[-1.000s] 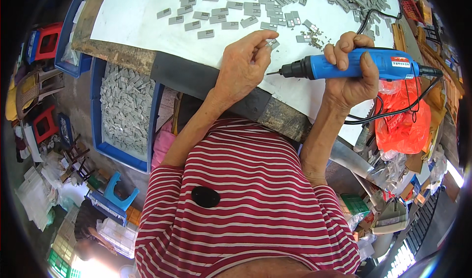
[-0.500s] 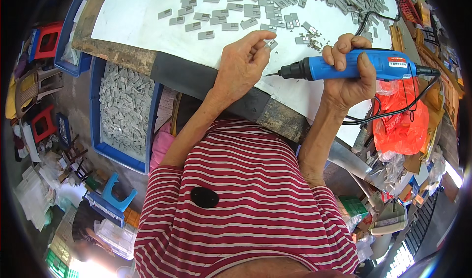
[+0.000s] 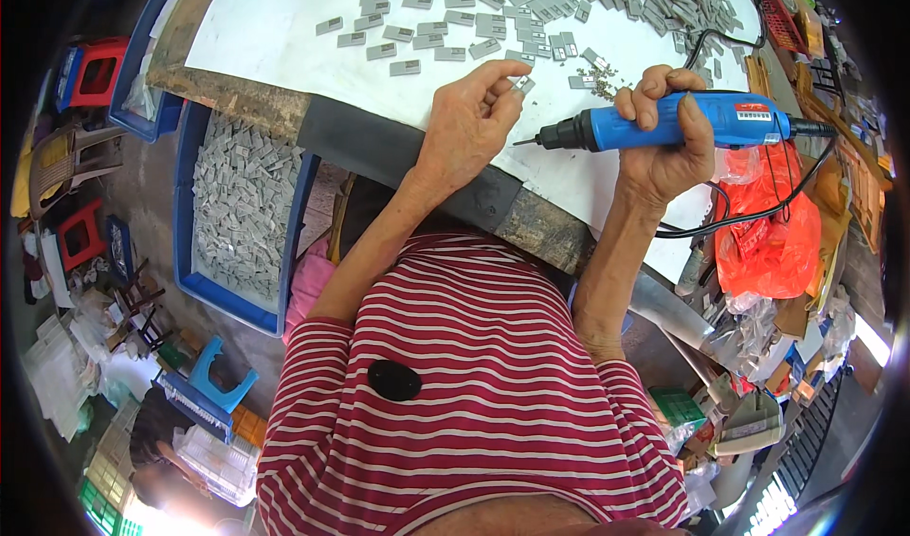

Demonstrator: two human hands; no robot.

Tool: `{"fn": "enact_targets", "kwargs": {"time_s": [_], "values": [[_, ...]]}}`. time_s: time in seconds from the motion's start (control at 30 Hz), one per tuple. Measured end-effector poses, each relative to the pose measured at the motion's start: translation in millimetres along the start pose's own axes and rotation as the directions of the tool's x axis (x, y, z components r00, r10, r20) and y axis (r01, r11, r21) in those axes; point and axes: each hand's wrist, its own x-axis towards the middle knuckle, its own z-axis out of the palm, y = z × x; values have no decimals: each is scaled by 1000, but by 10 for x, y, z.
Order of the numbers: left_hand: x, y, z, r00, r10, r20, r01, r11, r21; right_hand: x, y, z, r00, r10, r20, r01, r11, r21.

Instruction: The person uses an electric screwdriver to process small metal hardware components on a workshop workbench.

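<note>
My right hand [image 3: 668, 138] is wrapped around a blue electric screwdriver [image 3: 616, 127] with a black nose, held level above the table. Its thin bit points left, toward my left hand [image 3: 471, 114]. Between the thumb and fingertips of that hand is pinched a small grey plastic piece [image 3: 522, 85], partly hidden by the fingers; bit and piece are apart. Beyond my left hand, several like grey pieces [image 3: 405, 68] lie spread over the white sheet [image 3: 275, 43]. A small scatter of tiny screws [image 3: 603, 83] lies beyond the screwdriver.
A large heap of grey pieces [image 3: 664, 5] covers the table's far right. The screwdriver's black cable [image 3: 730, 221] loops at the right, near a red plastic bag [image 3: 773, 252]. At the left below the table edge stands a blue crate [image 3: 182, 223] full of grey pieces. Another person [image 3: 156, 446] is at lower left.
The screwdriver and my right hand have shifted slightly left. My left hand keeps its pinch on the grey piece. The view has turned slightly.
</note>
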Motion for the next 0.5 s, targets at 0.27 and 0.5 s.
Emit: {"fn": "enact_targets", "kwargs": {"time_s": [0.27, 0.5], "values": [[17, 2, -9, 1000, -7, 0, 7, 994, -106, -1, 4, 4, 1000, -4, 4, 4, 1000, -13], [29, 0, -55, 1000, -5, -6, 2, 931, -364, -12, 4, 17, 1000, -4, 2, 4, 1000, -17]]}}
